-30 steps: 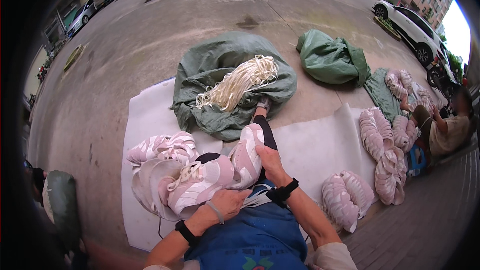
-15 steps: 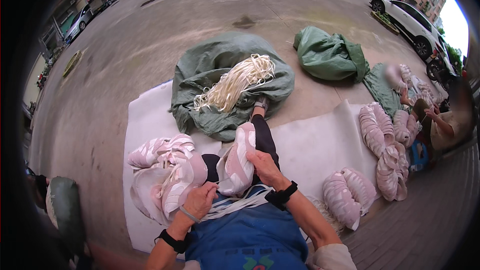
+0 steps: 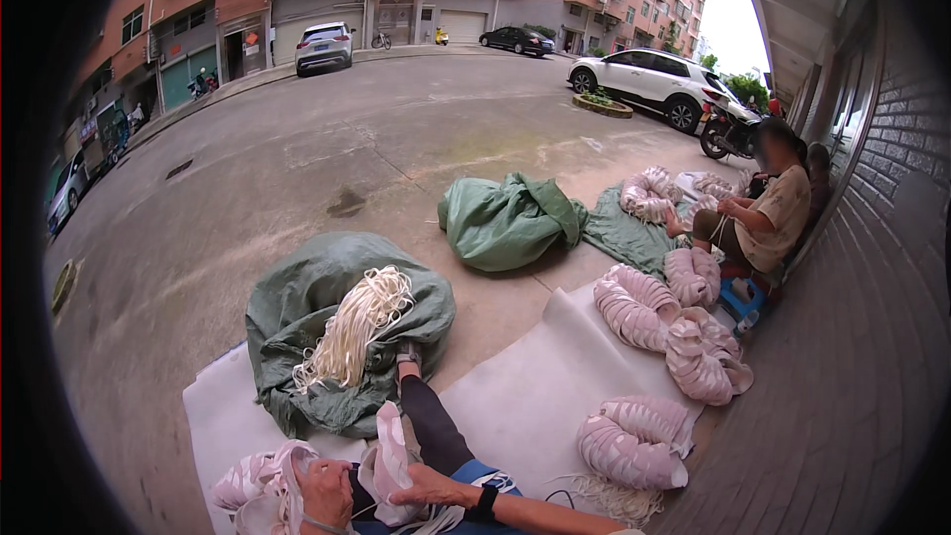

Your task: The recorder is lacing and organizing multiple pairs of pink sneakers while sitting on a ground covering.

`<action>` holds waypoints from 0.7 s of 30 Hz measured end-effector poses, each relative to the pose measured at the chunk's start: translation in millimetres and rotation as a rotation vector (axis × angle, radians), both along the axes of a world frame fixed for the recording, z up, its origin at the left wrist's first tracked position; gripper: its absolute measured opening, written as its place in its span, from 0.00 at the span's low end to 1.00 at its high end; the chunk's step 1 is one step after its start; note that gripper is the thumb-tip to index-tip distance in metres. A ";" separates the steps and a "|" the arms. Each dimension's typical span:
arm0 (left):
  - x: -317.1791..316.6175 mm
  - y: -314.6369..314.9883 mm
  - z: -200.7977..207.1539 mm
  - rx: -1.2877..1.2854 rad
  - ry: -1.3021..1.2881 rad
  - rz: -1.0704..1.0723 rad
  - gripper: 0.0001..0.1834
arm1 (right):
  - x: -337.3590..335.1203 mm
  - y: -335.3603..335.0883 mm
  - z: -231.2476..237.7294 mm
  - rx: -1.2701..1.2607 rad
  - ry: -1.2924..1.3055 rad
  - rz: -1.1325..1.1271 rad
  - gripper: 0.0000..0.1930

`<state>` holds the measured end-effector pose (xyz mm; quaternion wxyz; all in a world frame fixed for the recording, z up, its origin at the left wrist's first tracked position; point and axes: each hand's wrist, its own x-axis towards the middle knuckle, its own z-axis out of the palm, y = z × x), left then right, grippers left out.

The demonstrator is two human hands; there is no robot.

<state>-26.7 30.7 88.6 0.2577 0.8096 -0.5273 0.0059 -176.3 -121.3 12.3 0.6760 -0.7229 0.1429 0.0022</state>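
Note:
My right hand [image 3: 436, 487] is closed on a pink-and-white shoe upper [image 3: 390, 451], which stands tilted in front of my lap. Close by on its left is my left hand [image 3: 325, 491], fingers curled; what they pinch, if anything, is hidden. It overlaps a pile of similar shoe uppers [image 3: 243, 483] at my left. White laces [image 3: 495, 481] lie across my blue apron [image 3: 474, 472]. Beyond my outstretched leg, a bundle of cream laces [image 3: 359, 325] rests on a large green sack [image 3: 297, 282].
A white sheet [image 3: 525, 367] covers the ground, bearing bundled shoe uppers [image 3: 634, 441] at right. Another green sack [image 3: 505, 223] sits farther off. A person [image 3: 773, 208] sits by the wall at right among more bundles. Parked cars [image 3: 644, 79] stand across the pavement.
The view has tilted up and swung right, so my hands appear lower. My right hand keeps hold of the shoe upper. My left hand now appears right beside the pile.

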 end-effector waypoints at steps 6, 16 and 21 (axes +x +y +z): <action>9.0 -22.7 4.4 -0.078 -0.015 -0.037 0.03 | -10.4 -14.5 24.1 -0.118 -0.142 0.091 0.24; 9.6 -40.4 -6.7 -0.082 0.072 -0.113 0.05 | -16.1 -36.1 -10.1 0.320 0.145 0.010 0.26; -48.5 0.4 -2.3 -0.149 0.304 -0.270 0.08 | -21.5 -37.8 -42.1 0.599 0.102 -0.237 0.24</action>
